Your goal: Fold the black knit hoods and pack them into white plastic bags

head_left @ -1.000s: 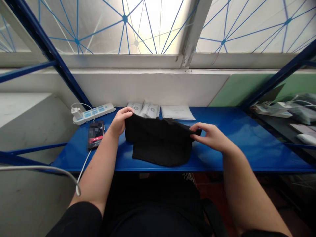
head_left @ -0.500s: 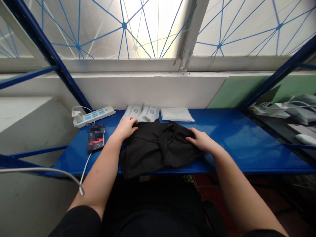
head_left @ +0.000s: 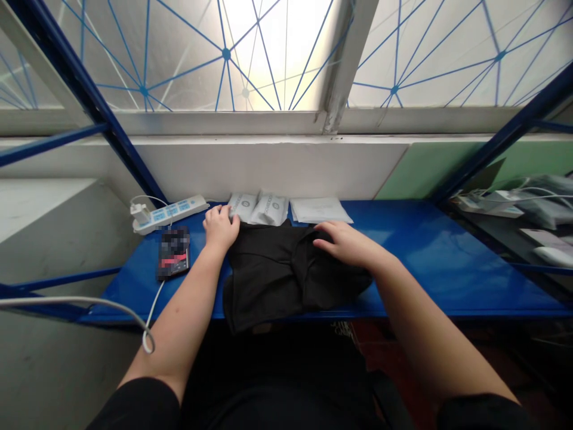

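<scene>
A black piece of folded cloth (head_left: 268, 269), its exact kind unclear, lies creased on the blue table with its near edge hanging slightly over the front. My left hand (head_left: 221, 228) is at its upper left corner, fingers apart and pointing down to the table, close to the white packets. Across the upper right part of the cloth rests my right hand (head_left: 344, 242), palm down, thumb and fingers spread and touching the fabric. Neither hand grips anything that I can see.
Small printed white packets (head_left: 271, 208) and a flat white packet (head_left: 320, 210) lie behind the cloth. To the left are a power strip (head_left: 179, 209) and a phone-like device (head_left: 173, 254), its screen pixelated. A white cable (head_left: 111, 304) crosses near my left forearm. Blue frame bars (head_left: 120, 137) flank the table (head_left: 425, 263).
My left hand has let go of the cloth's upper edge and moved slightly left. My right hand has slid from the right end inward to the left and now lies flatter on the fabric.
</scene>
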Demonstrator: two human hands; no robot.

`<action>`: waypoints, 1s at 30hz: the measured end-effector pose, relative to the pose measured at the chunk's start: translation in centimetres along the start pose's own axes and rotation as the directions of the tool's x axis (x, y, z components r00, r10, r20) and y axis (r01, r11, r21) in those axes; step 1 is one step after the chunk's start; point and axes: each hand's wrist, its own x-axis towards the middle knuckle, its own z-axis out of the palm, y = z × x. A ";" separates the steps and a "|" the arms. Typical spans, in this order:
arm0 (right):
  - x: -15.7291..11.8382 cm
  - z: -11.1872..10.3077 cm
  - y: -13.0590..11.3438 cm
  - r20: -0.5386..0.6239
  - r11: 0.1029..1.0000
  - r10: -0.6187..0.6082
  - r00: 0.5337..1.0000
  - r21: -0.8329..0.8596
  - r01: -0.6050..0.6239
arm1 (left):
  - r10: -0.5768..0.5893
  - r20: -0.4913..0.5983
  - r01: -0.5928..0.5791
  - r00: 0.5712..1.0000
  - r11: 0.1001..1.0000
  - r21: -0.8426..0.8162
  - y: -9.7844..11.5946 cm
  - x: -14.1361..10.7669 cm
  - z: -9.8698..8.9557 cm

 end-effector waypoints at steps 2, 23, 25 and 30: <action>1.5 1.5 -2.3 0.052 0.997 -0.083 0.995 0.000 0.083 | -0.146 0.053 0.148 0.988 0.989 -0.027 -0.8 0.6 0.3; 12.0 6.7 -8.3 0.296 0.995 0.030 0.955 -0.099 -0.001 | -0.430 -0.389 0.093 0.815 0.760 -0.643 -3.7 3.0 -0.1; 12.5 7.1 -9.0 0.325 0.998 0.015 0.946 -0.068 0.007 | -0.450 -0.352 0.015 0.821 0.633 -0.774 -3.5 3.1 0.0; 13.2 7.8 -9.5 0.209 0.976 -0.213 0.954 0.095 0.197 | -0.370 -0.171 0.003 0.913 0.426 -0.905 -2.3 2.7 0.7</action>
